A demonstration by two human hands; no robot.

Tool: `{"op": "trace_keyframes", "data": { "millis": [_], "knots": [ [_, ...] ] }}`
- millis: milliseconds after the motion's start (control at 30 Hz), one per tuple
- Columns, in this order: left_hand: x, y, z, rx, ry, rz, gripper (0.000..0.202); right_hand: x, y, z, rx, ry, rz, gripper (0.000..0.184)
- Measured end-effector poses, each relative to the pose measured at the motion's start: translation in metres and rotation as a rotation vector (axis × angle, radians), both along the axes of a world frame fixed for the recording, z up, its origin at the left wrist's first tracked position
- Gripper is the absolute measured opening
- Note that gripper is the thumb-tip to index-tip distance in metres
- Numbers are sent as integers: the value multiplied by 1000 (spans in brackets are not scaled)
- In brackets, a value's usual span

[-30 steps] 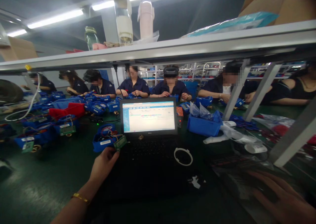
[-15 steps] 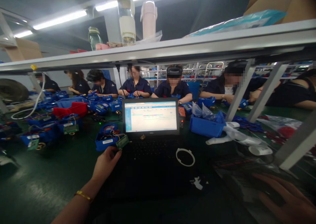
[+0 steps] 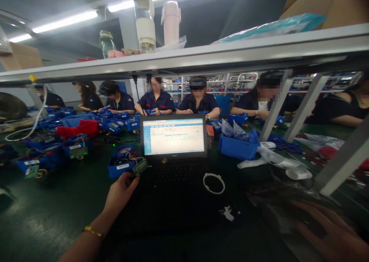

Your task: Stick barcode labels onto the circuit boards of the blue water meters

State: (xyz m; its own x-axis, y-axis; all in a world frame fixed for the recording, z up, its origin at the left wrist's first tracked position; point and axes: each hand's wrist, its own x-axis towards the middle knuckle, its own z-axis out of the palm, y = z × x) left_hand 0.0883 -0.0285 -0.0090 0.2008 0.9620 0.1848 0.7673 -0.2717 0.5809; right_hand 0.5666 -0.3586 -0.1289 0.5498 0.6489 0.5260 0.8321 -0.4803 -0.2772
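Observation:
My left hand (image 3: 122, 191) is closed in a pinch on the lower edge of a small green circuit board (image 3: 140, 167). Thin wires run from the board into a blue meter housing (image 3: 117, 171), which stands open just behind the fingers with a white label on its front. At the lower right, my right hand (image 3: 331, 227) rests over a dark computer mouse (image 3: 315, 228), its fingers draped around it; this corner is dim. Between the hands lies an open laptop (image 3: 173, 156) with a lit screen of tables. A small brass piece (image 3: 164, 161) sits by its hinge.
A white plastic ring (image 3: 213, 183) and torn white scraps (image 3: 228, 213) lie right of the keyboard. More wired blue housings (image 3: 37, 164) crowd the left. A blue bin (image 3: 238, 146) of plastic bags stands right. A shelf (image 3: 184, 58) spans overhead; co-workers sit opposite.
The whole view has shifted slightly, with things appearing a little further left. My left hand keeps its pinch on the circuit board, and my right hand stays on the mouse.

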Motion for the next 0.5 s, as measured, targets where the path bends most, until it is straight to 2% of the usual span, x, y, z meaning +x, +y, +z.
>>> {"op": "trace_keyframes", "data": {
  "millis": [100,233,500],
  "knots": [
    [1,-1,2,-5,6,5,42,-3,-2,2,-59,2,72,41],
    [1,-1,3,-1,11,5,43,-5,-1,5,-80,42,29,43],
    [1,1,2,2,15,8,42,-10,-1,13,-55,67,40,47]
  ]
}}
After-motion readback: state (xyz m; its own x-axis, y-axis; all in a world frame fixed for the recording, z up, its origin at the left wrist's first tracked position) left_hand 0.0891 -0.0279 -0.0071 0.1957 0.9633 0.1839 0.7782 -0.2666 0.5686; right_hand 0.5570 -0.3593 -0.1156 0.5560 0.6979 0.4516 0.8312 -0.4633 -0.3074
